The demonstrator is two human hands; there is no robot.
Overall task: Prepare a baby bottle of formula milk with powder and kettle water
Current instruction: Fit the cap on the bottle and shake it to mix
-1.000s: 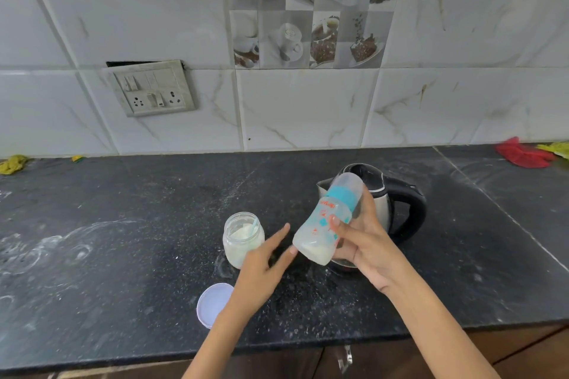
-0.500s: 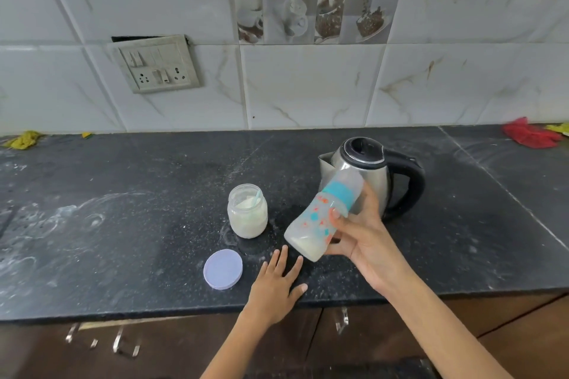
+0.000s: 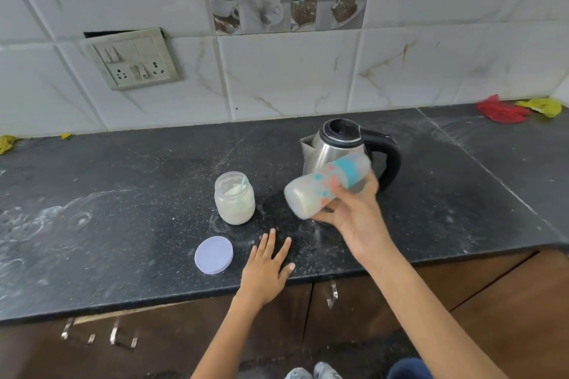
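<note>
The right hand [image 3: 354, 218] grips the baby bottle [image 3: 326, 186] in the air above the counter [image 3: 123, 224], in front of the kettle [image 3: 341, 151]. Its fingers curl around the middle of the bottle. The bottle lies almost on its side, with the base toward the left and a little lower, and the teal collar with the clear cap toward the right and higher. White milk fills the base part. The bottle is blurred, so its printed marks are not clear.

The left hand [image 3: 266, 271] rests flat on the counter near the front edge, with the fingers straight and spread, holding nothing. Just beside it on the left, the pale purple lid [image 3: 213, 254] lies flat on the counter, apart from the hand.

The glass jar [image 3: 234, 197] of white powder stands upright and uncovered, behind the lid and toward the middle of the counter. A thin light handle of a scoop sticks up inside it. The kettle stands upright further back on the right side, with its black lid down and its black handle turned to the right.

The counter is dark stone with white smears on its left part. At the far right corner, against the wall, a red cloth [image 3: 502, 110] and a yellow cloth [image 3: 543, 106] lie together. A switch plate [image 3: 135, 60] is fixed on the tiled wall.
</note>
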